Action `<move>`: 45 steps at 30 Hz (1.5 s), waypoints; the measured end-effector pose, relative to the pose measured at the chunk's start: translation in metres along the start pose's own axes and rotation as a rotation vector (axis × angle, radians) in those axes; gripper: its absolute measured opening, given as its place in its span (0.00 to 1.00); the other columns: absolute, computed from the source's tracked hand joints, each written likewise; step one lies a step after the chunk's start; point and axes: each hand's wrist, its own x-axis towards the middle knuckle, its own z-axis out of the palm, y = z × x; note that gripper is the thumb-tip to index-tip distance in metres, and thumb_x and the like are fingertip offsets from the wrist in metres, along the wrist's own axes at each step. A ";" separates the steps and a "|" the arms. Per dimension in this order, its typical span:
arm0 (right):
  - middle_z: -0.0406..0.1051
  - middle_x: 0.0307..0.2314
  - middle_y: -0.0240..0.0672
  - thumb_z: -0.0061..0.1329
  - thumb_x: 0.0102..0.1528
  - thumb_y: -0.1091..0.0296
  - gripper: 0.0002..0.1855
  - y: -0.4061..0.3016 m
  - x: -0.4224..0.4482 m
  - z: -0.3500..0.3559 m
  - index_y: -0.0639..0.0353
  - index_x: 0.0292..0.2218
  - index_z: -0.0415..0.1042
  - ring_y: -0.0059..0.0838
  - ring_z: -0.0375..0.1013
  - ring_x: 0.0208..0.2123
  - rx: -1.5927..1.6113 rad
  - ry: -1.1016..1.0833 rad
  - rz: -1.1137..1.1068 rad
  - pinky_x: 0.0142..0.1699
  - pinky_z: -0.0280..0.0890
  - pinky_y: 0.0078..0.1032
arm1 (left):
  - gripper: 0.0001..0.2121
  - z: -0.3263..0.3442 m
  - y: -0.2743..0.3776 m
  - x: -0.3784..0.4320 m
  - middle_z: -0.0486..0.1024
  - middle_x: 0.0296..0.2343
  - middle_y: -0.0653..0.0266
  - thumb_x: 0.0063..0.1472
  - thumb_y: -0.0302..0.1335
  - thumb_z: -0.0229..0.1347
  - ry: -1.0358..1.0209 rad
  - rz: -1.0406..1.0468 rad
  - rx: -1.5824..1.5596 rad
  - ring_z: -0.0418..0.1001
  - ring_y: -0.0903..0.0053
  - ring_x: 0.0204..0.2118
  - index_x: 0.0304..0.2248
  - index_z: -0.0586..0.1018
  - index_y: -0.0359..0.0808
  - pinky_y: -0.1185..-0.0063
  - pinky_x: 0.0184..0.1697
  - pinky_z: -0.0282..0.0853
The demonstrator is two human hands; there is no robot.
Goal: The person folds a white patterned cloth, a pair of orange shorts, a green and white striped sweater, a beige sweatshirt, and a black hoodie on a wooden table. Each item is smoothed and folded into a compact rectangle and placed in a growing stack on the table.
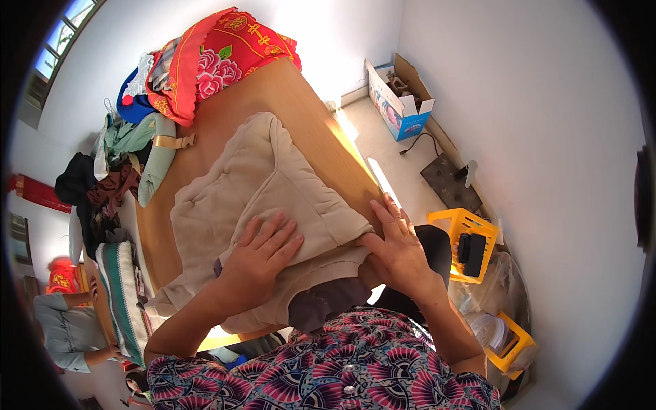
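A beige padded hooded garment (241, 189) lies partly folded on a wood-topped table (312, 118), its hood pointing towards the far side. Dark lining (330, 305) shows at the near edge, close to my body. My left hand (264, 264) rests flat on the middle of the garment, fingers spread. My right hand (402, 251) is at the garment's right corner. Its thumb touches the fabric there, while the other fingers extend over the table's right edge.
A red flowered cloth (256, 46) and a green padded carrier (156, 159) lie along the table's far left. An open carton (405, 110), a yellow basket (466, 220) and a cord sit on the floor to the right. Another person (72, 328) is at the left beside a striped textile (123, 302).
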 end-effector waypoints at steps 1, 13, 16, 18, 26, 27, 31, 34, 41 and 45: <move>0.57 0.56 0.54 0.57 0.48 0.62 0.16 0.000 0.001 -0.013 0.52 0.40 0.72 0.58 0.50 0.63 0.178 -0.056 0.008 0.63 0.46 0.58 | 0.25 0.002 -0.001 -0.006 0.64 0.56 0.50 0.54 0.24 0.56 0.057 -0.004 -0.145 0.57 0.53 0.62 0.53 0.70 0.32 0.60 0.63 0.50; 0.56 0.60 0.43 0.58 0.44 0.48 0.38 -0.047 0.021 0.017 0.49 0.55 0.67 0.49 0.47 0.65 -0.073 -0.090 -0.227 0.62 0.43 0.62 | 0.21 0.021 -0.031 -0.027 0.73 0.36 0.51 0.52 0.30 0.62 0.223 -0.704 -0.445 0.71 0.60 0.40 0.44 0.73 0.30 0.70 0.45 0.66; 0.57 0.59 0.45 0.57 0.46 0.47 0.37 -0.045 0.012 0.018 0.52 0.55 0.67 0.47 0.46 0.65 -0.086 -0.059 -0.190 0.61 0.44 0.62 | 0.19 0.003 -0.040 -0.014 0.74 0.34 0.52 0.51 0.31 0.63 0.216 -0.672 -0.661 0.71 0.60 0.37 0.40 0.74 0.30 0.72 0.43 0.66; 0.57 0.58 0.46 0.56 0.47 0.47 0.36 -0.046 0.009 0.017 0.54 0.54 0.68 0.46 0.46 0.65 -0.094 -0.041 -0.173 0.61 0.45 0.63 | 0.18 -0.013 -0.042 -0.006 0.74 0.33 0.52 0.50 0.30 0.63 0.377 -0.684 -0.835 0.71 0.60 0.36 0.37 0.73 0.30 0.74 0.42 0.66; 0.59 0.57 0.47 0.49 0.53 0.43 0.34 -0.058 0.048 -0.005 0.52 0.56 0.66 0.47 0.54 0.61 -0.140 -0.170 -0.191 0.63 0.45 0.56 | 0.29 -0.005 -0.048 -0.016 0.72 0.44 0.52 0.51 0.37 0.63 0.129 -0.704 -0.176 0.68 0.56 0.48 0.50 0.70 0.31 0.64 0.51 0.62; 0.58 0.58 0.48 0.48 0.54 0.43 0.34 -0.056 0.065 -0.004 0.54 0.56 0.66 0.49 0.52 0.62 -0.127 -0.125 -0.292 0.64 0.44 0.55 | 0.32 -0.006 -0.043 -0.013 0.70 0.47 0.51 0.51 0.39 0.63 0.204 -0.641 -0.044 0.66 0.55 0.52 0.52 0.68 0.31 0.62 0.54 0.60; 0.52 0.61 0.49 0.42 0.58 0.39 0.37 -0.026 0.104 0.025 0.55 0.59 0.61 0.52 0.43 0.65 -0.158 -0.118 -0.404 0.66 0.39 0.53 | 0.37 -0.003 -0.027 -0.012 0.60 0.58 0.50 0.55 0.46 0.57 0.215 -0.323 0.123 0.53 0.52 0.62 0.58 0.63 0.31 0.58 0.62 0.46; 0.47 0.63 0.48 0.38 0.58 0.36 0.40 -0.024 0.106 0.035 0.53 0.63 0.56 0.52 0.38 0.67 -0.220 -0.222 -0.349 0.66 0.35 0.52 | 0.35 0.018 -0.030 -0.027 0.57 0.60 0.49 0.59 0.46 0.54 0.110 -0.387 0.045 0.49 0.52 0.64 0.59 0.61 0.32 0.59 0.65 0.43; 0.46 0.64 0.48 0.37 0.58 0.35 0.40 -0.023 0.106 0.035 0.51 0.63 0.56 0.52 0.38 0.67 -0.241 -0.213 -0.342 0.67 0.34 0.51 | 0.15 0.019 0.011 -0.104 0.72 0.42 0.52 0.64 0.30 0.52 0.678 -0.635 -0.178 0.71 0.66 0.44 0.47 0.71 0.30 0.75 0.46 0.67; 0.45 0.63 0.51 0.39 0.58 0.35 0.40 -0.026 0.105 0.033 0.51 0.62 0.57 0.55 0.35 0.67 -0.234 -0.225 -0.358 0.66 0.35 0.53 | 0.08 0.054 0.071 -0.198 0.68 0.24 0.69 0.69 0.32 0.47 1.211 -1.169 -0.953 0.63 0.87 0.19 0.34 0.70 0.36 0.87 0.20 0.59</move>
